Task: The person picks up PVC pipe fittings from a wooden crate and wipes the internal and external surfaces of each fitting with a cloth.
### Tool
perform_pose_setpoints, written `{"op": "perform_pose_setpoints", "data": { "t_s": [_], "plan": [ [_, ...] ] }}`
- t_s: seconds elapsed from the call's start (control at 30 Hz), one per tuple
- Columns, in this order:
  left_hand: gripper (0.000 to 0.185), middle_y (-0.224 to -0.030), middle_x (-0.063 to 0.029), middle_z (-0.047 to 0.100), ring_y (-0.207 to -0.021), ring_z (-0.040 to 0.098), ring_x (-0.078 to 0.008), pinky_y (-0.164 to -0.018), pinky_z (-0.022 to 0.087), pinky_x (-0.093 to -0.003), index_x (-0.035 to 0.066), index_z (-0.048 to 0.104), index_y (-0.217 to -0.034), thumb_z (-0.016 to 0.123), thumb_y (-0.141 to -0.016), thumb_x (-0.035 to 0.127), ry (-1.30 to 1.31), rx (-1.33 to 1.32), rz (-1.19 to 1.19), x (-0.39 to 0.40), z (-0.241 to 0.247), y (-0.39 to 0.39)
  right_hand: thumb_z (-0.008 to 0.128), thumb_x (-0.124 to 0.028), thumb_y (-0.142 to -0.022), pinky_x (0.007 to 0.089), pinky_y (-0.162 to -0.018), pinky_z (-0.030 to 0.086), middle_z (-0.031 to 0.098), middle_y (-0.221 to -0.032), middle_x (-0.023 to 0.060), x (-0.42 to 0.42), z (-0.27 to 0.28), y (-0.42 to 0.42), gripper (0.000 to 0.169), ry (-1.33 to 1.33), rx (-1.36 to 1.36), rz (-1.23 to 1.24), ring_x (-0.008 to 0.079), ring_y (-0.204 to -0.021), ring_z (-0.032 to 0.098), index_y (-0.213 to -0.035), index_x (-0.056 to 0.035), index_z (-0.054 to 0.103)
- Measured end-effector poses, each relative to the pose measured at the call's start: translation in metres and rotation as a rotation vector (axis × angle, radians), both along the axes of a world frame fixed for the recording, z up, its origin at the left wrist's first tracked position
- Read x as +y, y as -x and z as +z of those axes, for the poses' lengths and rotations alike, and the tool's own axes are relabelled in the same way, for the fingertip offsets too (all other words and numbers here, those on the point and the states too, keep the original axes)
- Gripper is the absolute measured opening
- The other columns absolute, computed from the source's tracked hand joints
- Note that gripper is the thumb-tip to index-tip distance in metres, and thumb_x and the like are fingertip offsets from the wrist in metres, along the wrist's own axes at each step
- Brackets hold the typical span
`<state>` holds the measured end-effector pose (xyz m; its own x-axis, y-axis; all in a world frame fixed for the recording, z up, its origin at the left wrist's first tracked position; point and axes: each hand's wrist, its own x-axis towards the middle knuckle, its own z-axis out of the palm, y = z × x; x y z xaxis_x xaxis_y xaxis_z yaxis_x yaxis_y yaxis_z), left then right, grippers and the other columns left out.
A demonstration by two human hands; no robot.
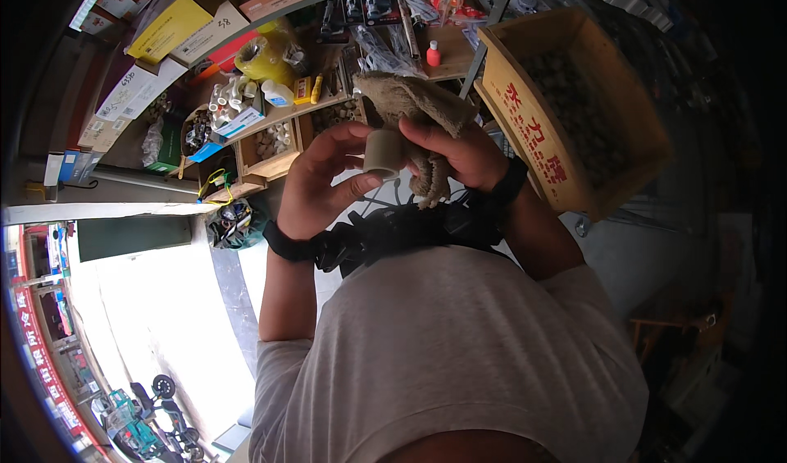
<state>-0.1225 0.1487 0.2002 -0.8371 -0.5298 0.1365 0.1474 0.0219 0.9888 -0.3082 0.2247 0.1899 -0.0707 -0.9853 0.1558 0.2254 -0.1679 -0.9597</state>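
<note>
Between my two hands is a short, pale plastic pipe coupling (381,152), tilted so that its open end faces down towards me. My left hand (323,180) grips the coupling from the left, thumb at its lower rim and fingers behind its upper edge. A brown cloth (418,97) is bunched in my right hand (458,152), with one end hanging below the palm. The cloth lies against the coupling's right side. My right fingertips are partly hidden behind the cloth and the coupling.
A wooden box (522,131) of small fittings stands to the right. Ahead, a shelf carries a blue-edged carton of white pipe fittings (230,103), a white bottle (276,94) and a small red bottle (433,54). Below it sits a wooden bin (270,164). Cardboard boxes (169,29) line the upper left.
</note>
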Motion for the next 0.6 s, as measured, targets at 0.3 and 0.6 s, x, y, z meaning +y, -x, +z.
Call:
{"op": "perform_pose_setpoints", "data": {
  "t_s": [0.3, 0.6],
  "plan": [
    [0.049, -0.101, -0.0097, 0.058, -0.096, 0.055, -0.0146, -0.083, 0.045, -0.0276, -0.003, 0.042, -0.115, 0.064, -0.072, -0.006, -0.024, 0.044, 0.181, -0.001, -0.002, 0.004, 0.064, -0.017, -0.076, 0.0298, -0.078, 0.047, 0.059, -0.102, 0.0094, 0.001, -0.034, -0.012, 0.036, 0.408, 0.809, -0.328, 0.0225, -0.092, 0.058, -0.109, -0.0064, 0.053],
    [0.049, -0.103, -0.0106, 0.057, -0.097, 0.055, -0.0167, -0.083, 0.045, -0.0279, -0.003, 0.042, -0.118, 0.062, -0.074, -0.006, 0.049, 0.035, 0.233, -0.007, -0.008, 0.001, 0.063, -0.017, -0.078, 0.0301, -0.070, 0.049, 0.061, -0.097, 0.0090, 0.014, -0.026, -0.020, 0.031, 0.444, 0.525, -0.173, 0.0226, -0.083, 0.061, -0.107, -0.0089, 0.056]
  ]
}}
